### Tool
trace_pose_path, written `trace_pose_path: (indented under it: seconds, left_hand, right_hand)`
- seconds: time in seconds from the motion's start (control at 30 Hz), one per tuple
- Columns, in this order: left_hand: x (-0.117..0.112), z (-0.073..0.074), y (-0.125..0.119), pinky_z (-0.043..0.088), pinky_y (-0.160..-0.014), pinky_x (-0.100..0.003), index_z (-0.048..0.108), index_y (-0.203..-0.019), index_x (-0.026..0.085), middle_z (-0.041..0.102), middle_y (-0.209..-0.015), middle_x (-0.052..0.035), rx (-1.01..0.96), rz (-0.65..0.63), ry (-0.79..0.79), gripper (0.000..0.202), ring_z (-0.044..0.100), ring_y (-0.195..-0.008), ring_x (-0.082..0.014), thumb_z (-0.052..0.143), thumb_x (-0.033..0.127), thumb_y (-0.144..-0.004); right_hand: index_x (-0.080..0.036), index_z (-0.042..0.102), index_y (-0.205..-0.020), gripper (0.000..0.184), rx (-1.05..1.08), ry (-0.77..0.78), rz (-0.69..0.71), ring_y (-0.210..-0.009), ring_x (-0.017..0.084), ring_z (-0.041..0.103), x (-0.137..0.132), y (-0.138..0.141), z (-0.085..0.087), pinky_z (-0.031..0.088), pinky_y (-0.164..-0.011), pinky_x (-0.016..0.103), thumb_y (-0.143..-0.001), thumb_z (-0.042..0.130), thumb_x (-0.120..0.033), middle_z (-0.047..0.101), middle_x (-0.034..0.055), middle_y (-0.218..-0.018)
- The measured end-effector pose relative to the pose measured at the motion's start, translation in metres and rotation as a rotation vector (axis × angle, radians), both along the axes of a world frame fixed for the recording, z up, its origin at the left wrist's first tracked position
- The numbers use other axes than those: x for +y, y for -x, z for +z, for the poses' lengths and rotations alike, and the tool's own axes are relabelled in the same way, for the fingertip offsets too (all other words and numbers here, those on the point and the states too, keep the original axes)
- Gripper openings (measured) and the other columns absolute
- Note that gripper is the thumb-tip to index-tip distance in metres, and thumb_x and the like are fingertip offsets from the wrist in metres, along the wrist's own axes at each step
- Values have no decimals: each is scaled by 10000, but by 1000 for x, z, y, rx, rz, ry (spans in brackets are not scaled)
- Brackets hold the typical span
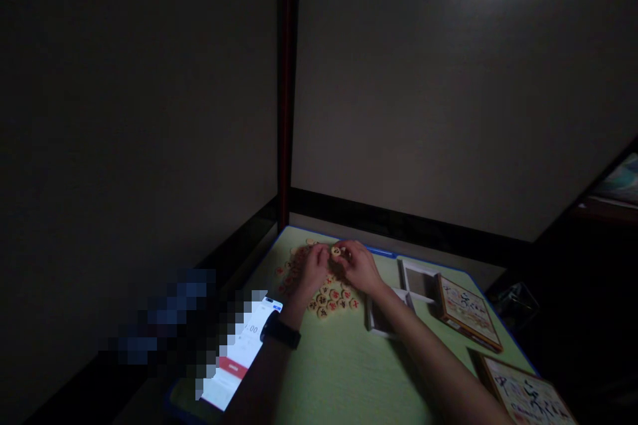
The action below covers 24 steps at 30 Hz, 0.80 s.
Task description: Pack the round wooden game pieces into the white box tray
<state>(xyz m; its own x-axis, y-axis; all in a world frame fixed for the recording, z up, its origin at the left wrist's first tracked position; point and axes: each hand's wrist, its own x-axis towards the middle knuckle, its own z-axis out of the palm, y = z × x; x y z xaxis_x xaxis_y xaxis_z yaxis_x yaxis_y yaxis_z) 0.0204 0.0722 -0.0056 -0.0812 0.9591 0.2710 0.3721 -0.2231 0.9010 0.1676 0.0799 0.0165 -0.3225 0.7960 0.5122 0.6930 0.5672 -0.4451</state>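
Note:
Between the thumb and fingers of my right hand [359, 267] is a round Chinese chess piece [335, 252], its dark character facing me. My left hand [315, 270] is close beside it over the pile, fingers bent together; whatever they hold, if anything, is hidden. Several loose Chinese chess pieces [333, 305] with red or dark characters lie in a group nearer me, below both hands. More pieces [294, 265] are heaped to the left, partly covered by my left hand. A dark watch band [280, 331] is on my left wrist.
The green table [339, 372] has a blue edge. A lit phone [239, 358] lies at its left side. Right of my hands are white box trays [419, 282], one partly behind my right forearm. Two printed boxes, one farther [468, 311] and one nearer [531, 392], lie rightward. Walls enclose the back and left.

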Motion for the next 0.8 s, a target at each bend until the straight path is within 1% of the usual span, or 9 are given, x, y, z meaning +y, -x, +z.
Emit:
trace_pose_path:
  seconds: [0.1,0.17,0.23,0.3,0.43,0.5,0.57,0.7,0.8]
  left_hand:
    - [-17,7,1,402,-1040,-401,676,-1099,146,710,-1099,-111,482,-9,-75,320,591,-1093,-230,435,149,-889]
    - [-27,10,2,386,-1046,-420,702,-1070,136,720,-1075,-119,719,-31,-82,304,569,-1113,-262,469,185,-880]
    - [-32,11,3,410,-1006,-417,735,-970,134,733,-994,-128,849,-44,-50,294,577,-1080,-277,468,231,-894]
    - [-33,12,3,431,-964,-396,748,-901,143,735,-933,-131,893,-39,-22,320,594,-1044,-275,446,248,-910]
    - [-28,15,4,466,-864,-346,743,-922,150,727,-936,-129,852,21,57,330,636,-945,-243,420,216,-916]
    - [-26,18,4,470,-849,-332,737,-934,142,724,-957,-135,836,58,90,320,639,-932,-235,422,193,-907]
    - [-26,20,5,465,-870,-327,732,-960,139,722,-989,-139,840,83,90,303,628,-971,-237,439,171,-891]
    - [-28,21,6,460,-890,-335,732,-1003,140,720,-1008,-144,852,67,110,318,609,-1023,-249,442,135,-874]
    - [-29,19,5,455,-899,-347,736,-1014,141,728,-986,-140,860,17,117,329,598,-1040,-258,453,111,-850]
  right_hand:
    - [-184,603,-997,182,-84,92,-169,-818,197,572,13,-5,-1,403,-745,282,-816,591,-181,669,49,-871]
    - [-177,608,-977,170,-191,158,-189,-815,202,571,20,-4,-4,385,-723,272,-808,589,-174,669,48,-827]
    - [-182,623,-931,147,-263,192,-150,-820,201,573,23,-1,-8,374,-712,262,-791,590,-154,671,42,-789]
    - [-194,635,-892,149,-288,197,-108,-833,199,577,23,5,-12,370,-706,251,-760,599,-134,674,34,-776]
    - [-200,656,-895,197,-339,199,-61,-879,212,583,19,13,-17,380,-717,253,-729,593,-115,685,51,-823]
    - [-196,669,-909,202,-360,202,-44,-885,219,585,18,14,-18,389,-727,260,-739,588,-125,691,62,-835]
    - [-195,686,-900,182,-380,208,-23,-880,222,587,19,16,-18,396,-732,263,-757,584,-145,700,66,-828]
    - [-213,723,-806,167,-415,221,28,-866,208,599,25,15,-14,401,-748,252,-763,580,-137,718,44,-789]
    - [-202,742,-808,212,-412,224,-9,-852,198,618,36,8,-3,400,-749,247,-785,546,-124,731,51,-798]
